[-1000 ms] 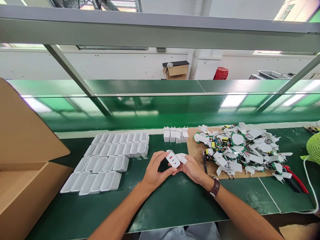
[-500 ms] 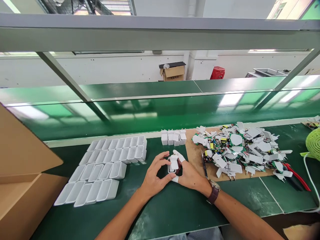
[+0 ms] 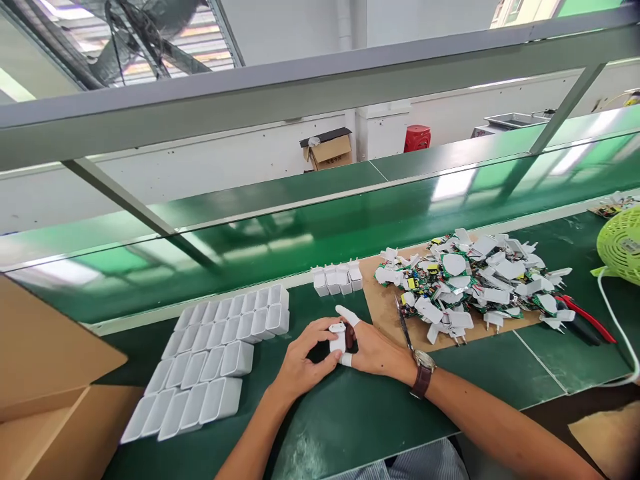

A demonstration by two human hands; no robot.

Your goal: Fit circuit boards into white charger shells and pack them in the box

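Note:
Between my hands stands a small white charger [image 3: 337,340], a box-like case with a plug piece at its top. My left hand [image 3: 304,353] pinches it from the left, fingers at the upper part and thumb low. My right hand [image 3: 375,348], wearing white finger cots on thumb and forefinger, closes round its right side; its curled fingers are partly hidden in shadow. Behind them, several similar white chargers [image 3: 336,279] stand in a short row. Open white cases [image 3: 227,400] lie in rows to the left.
A heap of circuit boards with white plug pieces [image 3: 463,283] covers a brown sheet [image 3: 375,293] at right. Tweezers [image 3: 404,323] lie by its edge, red-handled pliers [image 3: 590,320] farther right. A green fan [image 3: 620,247] and an open cardboard box [image 3: 65,427] flank the bench [image 3: 350,427].
The plug piece, tilted over the open case earlier, now sits at its top, and the dark opening no longer shows. Both hands stay close together. The head view has tilted.

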